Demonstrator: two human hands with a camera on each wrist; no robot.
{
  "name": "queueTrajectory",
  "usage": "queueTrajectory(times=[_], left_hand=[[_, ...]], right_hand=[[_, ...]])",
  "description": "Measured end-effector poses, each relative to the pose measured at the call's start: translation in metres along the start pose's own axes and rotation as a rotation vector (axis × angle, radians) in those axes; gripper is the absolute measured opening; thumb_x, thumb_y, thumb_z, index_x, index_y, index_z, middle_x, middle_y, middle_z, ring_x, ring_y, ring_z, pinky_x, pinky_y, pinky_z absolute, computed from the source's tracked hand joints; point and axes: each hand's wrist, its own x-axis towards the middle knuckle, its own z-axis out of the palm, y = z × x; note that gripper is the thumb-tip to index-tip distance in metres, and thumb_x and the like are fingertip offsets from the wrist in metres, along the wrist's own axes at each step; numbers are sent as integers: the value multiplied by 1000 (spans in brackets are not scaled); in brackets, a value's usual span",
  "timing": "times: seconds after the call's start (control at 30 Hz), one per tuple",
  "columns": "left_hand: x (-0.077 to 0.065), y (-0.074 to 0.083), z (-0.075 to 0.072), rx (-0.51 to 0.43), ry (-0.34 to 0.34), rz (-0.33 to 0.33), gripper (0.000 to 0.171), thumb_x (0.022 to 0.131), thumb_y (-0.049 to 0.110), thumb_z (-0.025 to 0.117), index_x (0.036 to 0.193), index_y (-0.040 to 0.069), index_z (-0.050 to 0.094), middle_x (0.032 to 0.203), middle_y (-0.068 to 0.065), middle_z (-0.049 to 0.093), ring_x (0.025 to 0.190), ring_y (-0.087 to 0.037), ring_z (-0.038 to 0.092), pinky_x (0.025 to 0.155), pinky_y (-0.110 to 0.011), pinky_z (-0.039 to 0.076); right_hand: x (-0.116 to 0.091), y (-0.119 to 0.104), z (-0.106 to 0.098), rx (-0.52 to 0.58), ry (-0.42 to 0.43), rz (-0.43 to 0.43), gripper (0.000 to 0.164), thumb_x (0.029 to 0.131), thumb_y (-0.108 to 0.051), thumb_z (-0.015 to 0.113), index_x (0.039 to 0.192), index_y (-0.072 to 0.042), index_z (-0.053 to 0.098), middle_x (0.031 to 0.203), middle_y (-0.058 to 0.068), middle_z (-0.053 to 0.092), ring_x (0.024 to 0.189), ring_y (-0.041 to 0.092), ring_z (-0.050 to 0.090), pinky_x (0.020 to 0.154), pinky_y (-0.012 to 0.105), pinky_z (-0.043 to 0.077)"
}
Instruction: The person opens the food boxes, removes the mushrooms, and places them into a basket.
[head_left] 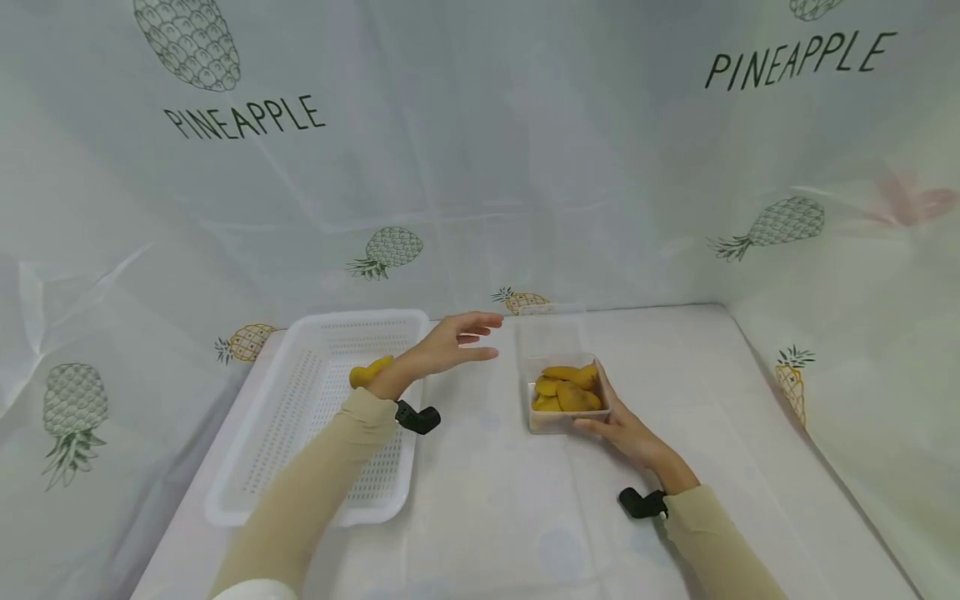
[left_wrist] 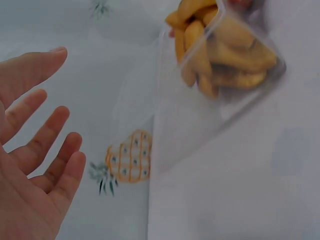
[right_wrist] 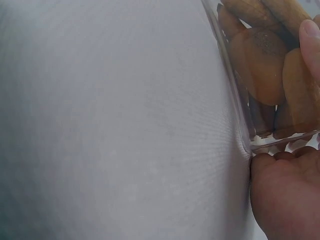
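A clear plastic box (head_left: 552,423) holds several yellow fruits (head_left: 573,396), which look like small mangoes. Its clear lid (head_left: 551,333) lies folded back on the far side. My right hand (head_left: 626,433) grips the box at its near right corner, thumb on the front wall and fingers along the right side. In the right wrist view, the fruits (right_wrist: 262,65) press against the transparent wall. My left hand (head_left: 450,343) hangs in the air left of the lid, fingers spread and holding nothing. In the left wrist view the left hand (left_wrist: 40,155) is apart from the box.
At the left stands a white perforated basket (head_left: 300,367), partly hidden under my left forearm. A yellow fruit (head_left: 362,377) in it shows beside my left wrist. A sheet (head_left: 480,167) printed with pineapples hangs behind the table (head_left: 487,517) and at both sides.
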Motion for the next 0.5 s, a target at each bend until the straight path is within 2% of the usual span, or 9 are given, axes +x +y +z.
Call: queueTrajectory(times=[0.27,0.5], left_hand=[[21,12,34,-12,-87,24,55,93,12,73,144,7,52,142,-8,54,127,-21,52,109,-35,41],[31,18,64,38,-185,41,56,95,14,70,146,7,49,145,-8,52,133,-23,46,112,-34,36]], right_hand=[[1,1,-1,26,-4,-13,105,97,-18,69,159,-30,-15,164,10,-19,148,34,-17,113,65,-8],[2,0,-1,17,-15,-20,104,97,-18,68,159,-30,-16,164,10,-17,149,36,-15,112,68,-7]])
